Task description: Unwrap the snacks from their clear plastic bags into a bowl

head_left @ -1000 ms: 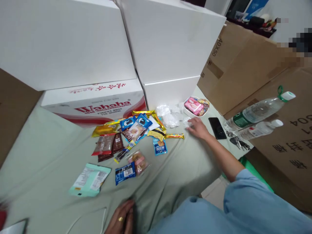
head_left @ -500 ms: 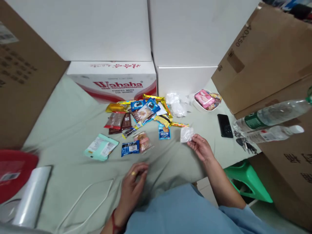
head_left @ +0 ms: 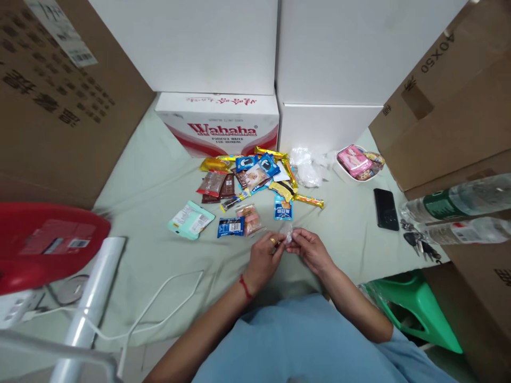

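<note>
Both hands meet low over the cloth, pinching a small clear plastic bag between them. My left hand is closed on the bag's left edge, and my right hand grips its right edge. Just beyond them lie a small blue snack packet, a clear-wrapped pinkish snack and a dark blue packet. Farther left is a mint-green pouch. A pile of wrapped snacks lies behind, with a heap of clear plastic bags to its right.
A white tub holds snack packs at the back right. A black phone, keys and plastic bottles lie along the right. A Wahaba carton stands behind. At left are a plastic roll, a white cable and a red object.
My right hand has brought the clear bag inward and toward me. My left hand has come up to it and now pinches it too. The camera view has shifted left.
</note>
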`<state>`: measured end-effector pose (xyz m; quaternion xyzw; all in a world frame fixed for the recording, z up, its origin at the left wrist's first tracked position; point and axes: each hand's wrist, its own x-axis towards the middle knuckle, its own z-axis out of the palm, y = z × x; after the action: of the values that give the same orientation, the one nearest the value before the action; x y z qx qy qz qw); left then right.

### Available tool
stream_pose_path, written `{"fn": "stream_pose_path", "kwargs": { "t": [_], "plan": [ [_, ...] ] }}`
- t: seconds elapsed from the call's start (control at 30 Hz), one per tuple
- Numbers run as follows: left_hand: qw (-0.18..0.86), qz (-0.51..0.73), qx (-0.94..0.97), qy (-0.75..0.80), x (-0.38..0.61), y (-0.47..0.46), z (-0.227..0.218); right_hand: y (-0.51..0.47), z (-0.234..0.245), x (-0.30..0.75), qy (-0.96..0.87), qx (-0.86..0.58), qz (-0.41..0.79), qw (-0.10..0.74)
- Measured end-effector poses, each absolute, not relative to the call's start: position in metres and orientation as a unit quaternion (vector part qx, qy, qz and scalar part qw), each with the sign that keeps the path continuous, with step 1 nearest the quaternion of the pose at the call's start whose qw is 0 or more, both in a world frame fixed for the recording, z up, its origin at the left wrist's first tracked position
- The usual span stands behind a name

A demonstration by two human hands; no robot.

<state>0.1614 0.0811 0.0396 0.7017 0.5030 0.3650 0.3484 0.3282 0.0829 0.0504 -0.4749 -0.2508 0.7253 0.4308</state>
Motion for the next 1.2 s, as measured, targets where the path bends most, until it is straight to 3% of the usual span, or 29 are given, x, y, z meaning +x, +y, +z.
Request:
{"fn": "stream_pose_path", "kwargs": {
  "t": [0.2,0.47,0.8,1.07,1.2],
  "plan": [
    [0.39,0.367,0.643,0.548,0.154,0.076,0.037,0.085,0.044,0.325,-0.346,-0.511,0.684,0.389],
    [0.491,0.42,0.526,0.553,0.153,0.074,0.043,0.082,0.053,0.318,-0.593,-0.551,0.463,0.361],
    [0.569,0.503,0.371,0.535,0.152,0.076,0.035,0.083,0.051,0.325,-0.437,-0.552,0.593,0.392],
    [0.597,0.498,0.362,0.514,0.154,0.077,0.037,0.087,0.052,0.331,-0.632,-0.526,0.435,0.367],
    [0.577,0.506,0.371,0.523,0.149,0.076,0.033,0.091,0.049,0.332,-0.64,-0.531,0.438,0.342]
  ]
}}
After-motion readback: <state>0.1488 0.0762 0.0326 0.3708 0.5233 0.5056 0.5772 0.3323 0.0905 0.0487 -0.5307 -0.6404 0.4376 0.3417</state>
